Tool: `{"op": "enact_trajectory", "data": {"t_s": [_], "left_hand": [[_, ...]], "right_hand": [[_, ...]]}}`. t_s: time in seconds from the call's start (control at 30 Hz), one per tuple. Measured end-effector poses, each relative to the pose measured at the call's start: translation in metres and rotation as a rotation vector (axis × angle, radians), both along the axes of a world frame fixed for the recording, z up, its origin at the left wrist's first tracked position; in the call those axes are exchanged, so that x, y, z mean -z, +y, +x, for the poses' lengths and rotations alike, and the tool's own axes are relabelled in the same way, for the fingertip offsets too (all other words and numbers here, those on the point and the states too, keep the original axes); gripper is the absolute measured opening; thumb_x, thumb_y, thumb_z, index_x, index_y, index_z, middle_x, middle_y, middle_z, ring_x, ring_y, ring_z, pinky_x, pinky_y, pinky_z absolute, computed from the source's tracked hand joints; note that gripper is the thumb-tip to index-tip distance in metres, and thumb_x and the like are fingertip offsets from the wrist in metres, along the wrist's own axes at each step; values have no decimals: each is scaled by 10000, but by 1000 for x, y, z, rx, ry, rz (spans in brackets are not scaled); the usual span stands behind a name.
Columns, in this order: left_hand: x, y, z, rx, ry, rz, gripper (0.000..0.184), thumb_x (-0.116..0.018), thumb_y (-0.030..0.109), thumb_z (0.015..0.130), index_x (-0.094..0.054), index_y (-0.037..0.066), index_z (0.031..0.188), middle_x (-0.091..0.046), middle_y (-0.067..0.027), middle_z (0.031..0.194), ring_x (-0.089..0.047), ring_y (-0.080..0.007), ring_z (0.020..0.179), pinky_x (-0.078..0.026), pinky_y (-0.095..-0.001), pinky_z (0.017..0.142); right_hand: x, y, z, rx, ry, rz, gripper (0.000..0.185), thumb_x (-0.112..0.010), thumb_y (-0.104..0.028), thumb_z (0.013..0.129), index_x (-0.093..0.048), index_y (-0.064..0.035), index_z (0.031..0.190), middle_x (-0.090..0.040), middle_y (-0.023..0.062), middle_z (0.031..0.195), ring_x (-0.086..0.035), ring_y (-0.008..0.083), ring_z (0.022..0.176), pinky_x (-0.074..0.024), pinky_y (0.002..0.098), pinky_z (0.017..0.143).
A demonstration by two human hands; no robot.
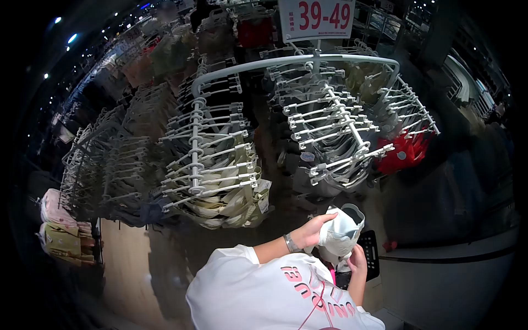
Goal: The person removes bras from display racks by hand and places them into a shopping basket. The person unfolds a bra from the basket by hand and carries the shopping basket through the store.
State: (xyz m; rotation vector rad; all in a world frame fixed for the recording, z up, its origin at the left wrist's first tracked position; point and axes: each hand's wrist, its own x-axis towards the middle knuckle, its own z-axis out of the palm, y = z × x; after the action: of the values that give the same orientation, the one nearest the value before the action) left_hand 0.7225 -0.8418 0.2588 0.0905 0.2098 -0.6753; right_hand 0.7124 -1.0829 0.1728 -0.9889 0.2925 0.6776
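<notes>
A pale, whitish bra (341, 231) with molded cups is held up in front of my chest. My left hand (311, 231) grips its left side, thumb on top, a band around the wrist. Lower down on the other side, my right hand (357, 259) has its fingers closed at the bra's bottom edge. A strap loops up at the top right of the cups. Below and behind my hands is a black perforated basket (369, 253), partly hidden, with something pink beside it.
A white rack (297, 61) ahead bears rows of clip hangers with beige garments (225, 209), grey garments (335, 179) and red ones (404, 154). A price sign (316, 21) tops it. More racks stand left, with folded items (63, 239) at their edge.
</notes>
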Motion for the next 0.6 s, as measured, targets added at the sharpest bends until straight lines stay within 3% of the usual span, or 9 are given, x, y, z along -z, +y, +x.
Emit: {"op": "enact_trajectory", "data": {"t_s": [0.13, 0.3, 0.37, 0.4, 0.43, 0.47, 0.57, 0.6], "left_hand": [[-4, -2, 5, 60, -2, -75, 328, -458, 225, 912, -507, -14, 1131, -580, -148, 1105, -588, -243, 988, -437, -387, 910], [-12, 7, 4, 165, -90, -36, 336, -444, 224, 920, -500, -17, 1147, -581, -137, 1107, -586, -226, 994, -438, -363, 912], [-19, 6, -2, 251, -176, 63, 356, -481, 243, 911, -503, -11, 1160, -580, -96, 1118, -574, -179, 1008, -434, -320, 909], [-23, 5, -5, 297, -200, 140, 364, -494, 256, 907, -506, -2, 1163, -579, -84, 1122, -571, -158, 1002, -434, -304, 900], [-27, 3, -8, 344, -222, 216, 372, -506, 269, 903, -509, 7, 1167, -577, -71, 1126, -568, -138, 996, -434, -288, 891], [-34, 2, -10, 357, -274, 345, 379, -506, 292, 903, -515, 24, 1171, -576, -52, 1129, -562, -109, 982, -433, -269, 876], [-43, 12, -4, 176, -293, 326, 376, -489, 297, 911, -514, 27, 1171, -580, -56, 1120, -572, -114, 969, -444, -275, 864], [-34, 17, 3, 35, -253, 265, 366, -474, 298, 917, -522, 24, 1154, -588, -63, 1101, -586, -128, 948, -459, -278, 839]], "right_hand": [[5, 21, -4, 32, 11, 284, 421, -550, -278, 835, -491, -66, 1194, -549, 55, 1169, -496, 221, 1101, -397, 373, 925], [-8, 21, 3, 146, -91, 386, 535, -509, -425, 851, -468, -43, 1223, -520, 81, 1222, -455, 247, 1163, -343, 411, 985], [-19, 30, -1, 135, -57, 470, 612, -479, -477, 851, -421, -34, 1270, -497, 103, 1246, -432, 255, 1189, -314, 419, 1013], [-18, 35, -2, 206, 32, 386, 674, -468, -511, 844, -378, -26, 1304, -471, 124, 1270, -437, 269, 1185, -334, 421, 1002], [-27, 38, -12, 178, -98, 194, 687, -479, -522, 834, -383, -31, 1304, -470, 128, 1270, -463, 272, 1161, -374, 402, 978], [-25, 30, -12, 178, -131, 264, 582, -473, -482, 852, -429, -40, 1228, -508, 109, 1158, -496, 246, 1032, -404, 375, 890], [-9, -25, 3, 175, -232, 481, 325, -457, -359, 904, -564, -68, 999, -620, 54, 824, -593, 166, 644, -492, 295, 627], [-16, -48, 10, 353, -338, 777, 301, -449, -342, 920, -526, -83, 788, -451, -17, 549, -383, 80, 411, -332, 214, 434]]}}
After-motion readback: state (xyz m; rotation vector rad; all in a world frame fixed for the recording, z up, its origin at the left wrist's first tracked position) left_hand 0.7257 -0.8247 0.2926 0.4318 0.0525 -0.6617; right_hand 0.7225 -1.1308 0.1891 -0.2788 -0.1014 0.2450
